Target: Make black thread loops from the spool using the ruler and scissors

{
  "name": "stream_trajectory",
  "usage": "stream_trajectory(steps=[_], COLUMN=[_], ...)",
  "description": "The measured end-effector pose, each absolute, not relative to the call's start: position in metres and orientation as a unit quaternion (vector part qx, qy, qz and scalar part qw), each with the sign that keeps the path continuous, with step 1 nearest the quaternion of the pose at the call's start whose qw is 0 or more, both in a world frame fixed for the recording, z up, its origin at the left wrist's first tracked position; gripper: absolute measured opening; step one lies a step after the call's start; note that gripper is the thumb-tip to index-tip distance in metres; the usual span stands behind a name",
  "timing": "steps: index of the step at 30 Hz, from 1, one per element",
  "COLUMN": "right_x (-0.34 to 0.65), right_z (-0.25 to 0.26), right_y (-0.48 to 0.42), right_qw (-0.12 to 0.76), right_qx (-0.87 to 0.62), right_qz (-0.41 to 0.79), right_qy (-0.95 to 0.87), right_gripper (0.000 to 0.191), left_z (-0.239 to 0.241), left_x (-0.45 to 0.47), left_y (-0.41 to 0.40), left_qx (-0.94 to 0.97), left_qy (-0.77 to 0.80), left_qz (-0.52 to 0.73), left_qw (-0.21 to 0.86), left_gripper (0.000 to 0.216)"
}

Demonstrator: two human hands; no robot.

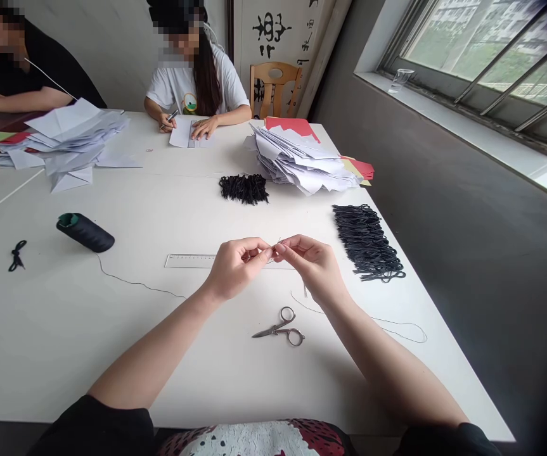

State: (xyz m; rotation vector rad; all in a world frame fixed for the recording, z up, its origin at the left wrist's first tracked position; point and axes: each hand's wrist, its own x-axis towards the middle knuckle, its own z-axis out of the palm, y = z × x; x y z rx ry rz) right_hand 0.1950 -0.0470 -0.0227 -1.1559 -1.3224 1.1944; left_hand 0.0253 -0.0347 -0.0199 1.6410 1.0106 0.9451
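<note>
My left hand and my right hand meet above the white table, their fingertips pinching something thin, probably black thread, with a small metal glint that could be a needle. A fine thread runs from a black thread spool across the table towards my left wrist. Another thin loop of thread lies below my right forearm. Small folding scissors rest between my forearms. A steel ruler lies partly hidden beneath my left hand.
Black cord loops lie right of my hands, with a smaller bundle beyond. Folded paper piles stand farther off. A co-worker writes on paper across the table. Another person sits at far left.
</note>
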Motion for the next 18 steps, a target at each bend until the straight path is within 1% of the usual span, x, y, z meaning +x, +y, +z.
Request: stream_trajectory(steps=[8, 18], right_x=[0.1950, 0.1961], right_z=[-0.0208, -0.0231], right_y=[-0.0468, -0.0457], right_qw=[0.487, 0.486], right_qx=[-0.473, -0.468], right_qz=[0.511, 0.524], right_qy=[-0.527, -0.520], right_gripper=[0.037, 0.036], left_z=[-0.0193, -0.0203], left_x=[0.0251, 0.0243], left_y=[-0.0345, -0.0342], left_qx=[0.679, 0.674], left_qy=[0.412, 0.412], left_qz=[0.385, 0.381], left_qw=[0.470, 0.480], left_gripper=[0.024, 0.025])
